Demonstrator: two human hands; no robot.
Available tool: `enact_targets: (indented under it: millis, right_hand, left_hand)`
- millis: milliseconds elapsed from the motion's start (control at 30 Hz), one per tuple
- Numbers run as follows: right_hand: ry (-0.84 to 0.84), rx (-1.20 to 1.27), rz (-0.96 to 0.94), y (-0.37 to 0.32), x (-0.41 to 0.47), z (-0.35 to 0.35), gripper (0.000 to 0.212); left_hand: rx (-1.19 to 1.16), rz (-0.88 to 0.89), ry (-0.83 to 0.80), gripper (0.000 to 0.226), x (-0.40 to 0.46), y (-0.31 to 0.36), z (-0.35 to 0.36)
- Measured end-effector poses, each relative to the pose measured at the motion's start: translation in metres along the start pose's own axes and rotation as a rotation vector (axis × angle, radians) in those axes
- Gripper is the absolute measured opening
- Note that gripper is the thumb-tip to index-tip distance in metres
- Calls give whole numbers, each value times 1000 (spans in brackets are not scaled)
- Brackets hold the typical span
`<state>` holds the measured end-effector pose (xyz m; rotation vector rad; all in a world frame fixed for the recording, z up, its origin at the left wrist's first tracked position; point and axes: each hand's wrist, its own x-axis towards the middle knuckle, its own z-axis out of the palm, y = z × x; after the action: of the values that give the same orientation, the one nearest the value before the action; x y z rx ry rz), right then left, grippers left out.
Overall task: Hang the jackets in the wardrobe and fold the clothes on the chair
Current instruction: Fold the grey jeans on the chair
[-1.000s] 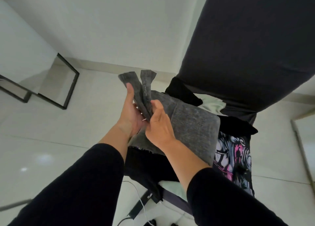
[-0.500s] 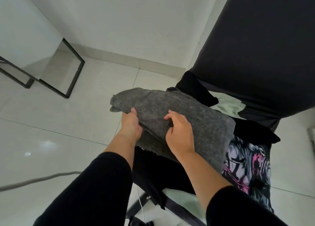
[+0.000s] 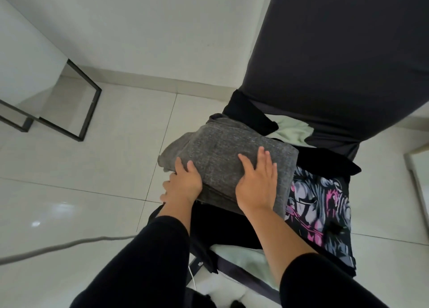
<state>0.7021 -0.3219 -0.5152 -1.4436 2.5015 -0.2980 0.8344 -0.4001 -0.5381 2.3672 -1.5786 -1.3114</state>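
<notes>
Both hands on folded grey garment [image 3: 222, 154] atop chair [image 3: 234, 254] pile: right hand [image 3: 256, 182] flat, fingers straight; left hand [image 3: 183, 182] fingers curled round its edge

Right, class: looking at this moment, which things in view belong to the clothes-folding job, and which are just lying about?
Part of the job:
- folded grey garment, right hand flat on top, left hand gripping its near edge
- floral garment
- black garment
- chair with dark fabric over its back

Just lying about:
- black metal frame
- grey cable on the floor
</notes>
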Motion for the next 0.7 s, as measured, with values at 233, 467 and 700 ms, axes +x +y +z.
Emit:
enact_targets:
  millis: [233,467,700]
  right_hand:
    - [238,157,490,14,-7,-16,39]
    - [130,399,817,31,1,-11,56]
    - [128,387,721,34,-4,-2,59]
  left_hand:
    - [-370,-305,-68,116,2,-16,-7]
    - [-747,-312,-283,113,23,-26,-19]
    - [-917,-137,-41,91,20,-16,-13]
